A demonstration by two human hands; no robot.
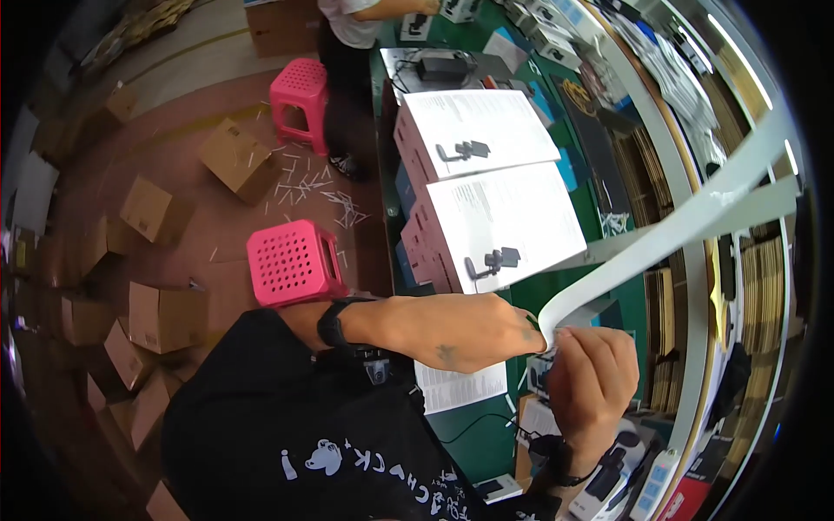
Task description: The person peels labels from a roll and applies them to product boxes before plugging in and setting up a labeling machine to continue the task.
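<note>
The long white strip (pixel 660 239) you are working with runs from your hands up and to the right, crossing over the green table (pixel 530 300) toward the curved rail at its far edge; its near end sits pinched between your two hands just above the table's near part. Your left hand (pixel 473 333) reaches across from the left, closed, with its fingertips on the end of the strip, while your right hand (pixel 593 373) comes up from below, curled into a loose fist with thumb and fingers gripping the same end. Holding it from both sides like this keeps the flexible band taut and off the clutter beneath, as far as one can judge. Just under your hands lie a printed sheet (pixel 460 386) and small dark devices and cables, partly hidden. Beyond your left hand stand two stacks of white boxes (pixel 499 217) with pink sides, each top showing a small dark gadget picture, lined up along the table edge within easy reach. To your left on the reddish floor sit two pink plastic stools (pixel 291 260), scattered brown cartons (pixel 165 317) and white scraps. Another person stands at the far end of the table.
</note>
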